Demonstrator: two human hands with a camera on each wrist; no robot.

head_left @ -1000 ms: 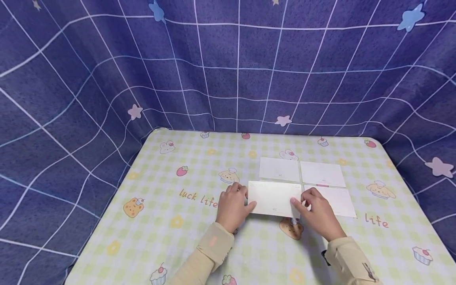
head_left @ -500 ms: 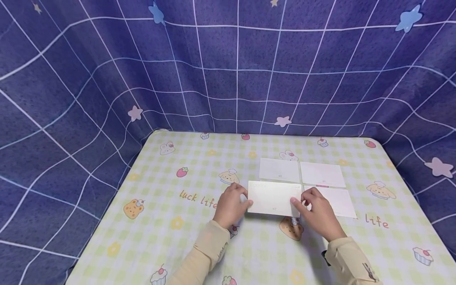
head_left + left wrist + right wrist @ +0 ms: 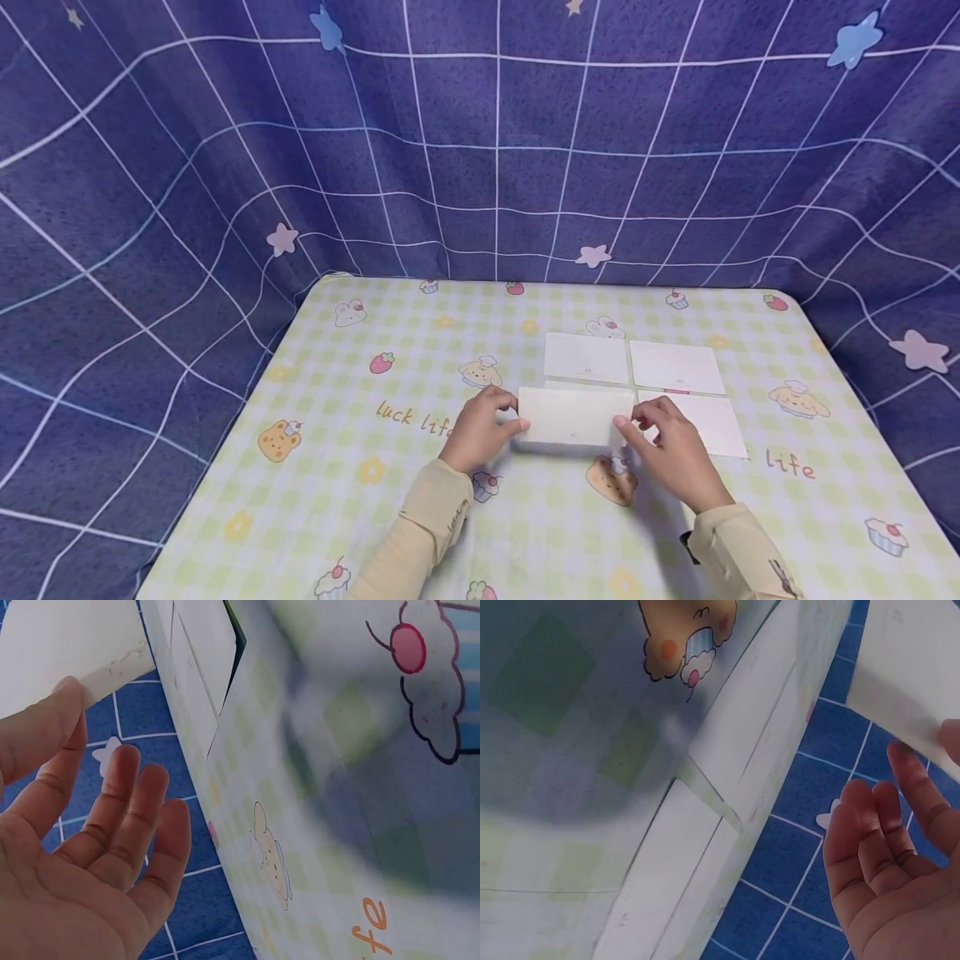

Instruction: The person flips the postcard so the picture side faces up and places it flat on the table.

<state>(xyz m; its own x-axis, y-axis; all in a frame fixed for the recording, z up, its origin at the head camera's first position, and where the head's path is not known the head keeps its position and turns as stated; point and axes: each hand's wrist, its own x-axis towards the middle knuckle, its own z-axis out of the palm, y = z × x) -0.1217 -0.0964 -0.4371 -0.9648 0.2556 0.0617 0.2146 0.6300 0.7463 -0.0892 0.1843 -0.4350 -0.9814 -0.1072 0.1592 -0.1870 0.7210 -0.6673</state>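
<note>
A white card with a small faint mark near its lower edge is held up over the table by both hands. My left hand pinches its left edge between thumb and forefinger; in the left wrist view the other fingers hang loosely apart from the card. At the opposite edge, my right hand pinches with thumb and forefinger, its remaining fingers half bent in the right wrist view. Behind lie similar white cards: one back left, one back right, one front right. A pale edge shows just behind the held card.
The table wears a green and white checked cloth printed with cartoon animals, cupcakes and lettering. A dark blue curtain with white grid lines and stars surrounds its back and sides.
The held card has tilted, so its face looks shorter from the head view. My left hand has shifted slightly left and its thumb has drawn back to the card's edge.
</note>
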